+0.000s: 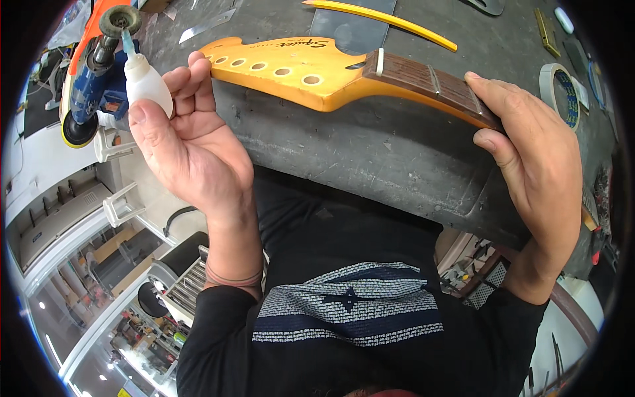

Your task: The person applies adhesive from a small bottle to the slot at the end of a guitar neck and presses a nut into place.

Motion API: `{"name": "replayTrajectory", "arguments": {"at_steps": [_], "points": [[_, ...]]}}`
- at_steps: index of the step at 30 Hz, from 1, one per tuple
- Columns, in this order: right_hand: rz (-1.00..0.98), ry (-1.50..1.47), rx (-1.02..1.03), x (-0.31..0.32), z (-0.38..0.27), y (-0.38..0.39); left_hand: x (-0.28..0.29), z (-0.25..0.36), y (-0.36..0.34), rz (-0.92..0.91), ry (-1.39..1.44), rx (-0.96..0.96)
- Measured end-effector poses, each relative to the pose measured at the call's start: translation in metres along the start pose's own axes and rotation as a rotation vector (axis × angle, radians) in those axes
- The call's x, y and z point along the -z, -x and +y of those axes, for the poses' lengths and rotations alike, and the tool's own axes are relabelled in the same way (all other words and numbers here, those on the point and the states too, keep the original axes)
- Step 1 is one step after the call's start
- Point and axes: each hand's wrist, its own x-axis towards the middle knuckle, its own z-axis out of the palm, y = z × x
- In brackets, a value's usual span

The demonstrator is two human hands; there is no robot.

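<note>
While the left hand [198, 145] has a small white squeeze bottle [147, 89] pinched between thumb and fingers, nozzle up, the right hand [536, 132] is closed around the dark fretboard [456, 86] end of a yellow-orange guitar neck [278, 76], fingers over the top and thumb at the near side. The neck runs crosswise over the dark bench [344, 145], its headstock toward the left hand; whether that end rests on the bench or hangs just above it, I cannot tell, nor whether the left fingertips touch its tip.

The neck looks stiff and fairly light for its length, with a glossy finish that may slide under dry fingers and mark easily. The shaft behind the nut [380, 63] seems the surest hold; the thin headstock, pierced by a row of holes, deserves gentler handling. The bottle looks light and soft-walled, so a hard squeeze could push out its contents.

The bench's near edge passes between the neck and the person's shirt [344, 231], leaving room on this side. Beyond the headstock lies a yellow pencil [397, 28]; a blue power tool [84, 92] crowds the bottle's left, and a tape roll [548, 83] sits near the right hand
</note>
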Motion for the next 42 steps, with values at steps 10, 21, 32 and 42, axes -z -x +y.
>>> {"name": "replayTrajectory", "arguments": {"at_steps": [10,21,32,42], "points": [[-0.055,-0.024,-0.052,0.008,-0.002,-0.004,-0.006,-0.002,0.001,0.016,0.053,-0.008],[-0.009,-0.044,-0.050,0.004,-0.013,-0.001,0.004,0.004,0.011,-0.041,0.096,0.065],[0.009,0.007,-0.072,-0.021,-0.025,0.015,0.010,0.012,0.053,-0.244,-0.145,0.117],[-0.028,-0.104,-0.051,-0.018,-0.031,-0.020,0.008,0.011,0.045,-0.559,-0.234,0.009]]}}
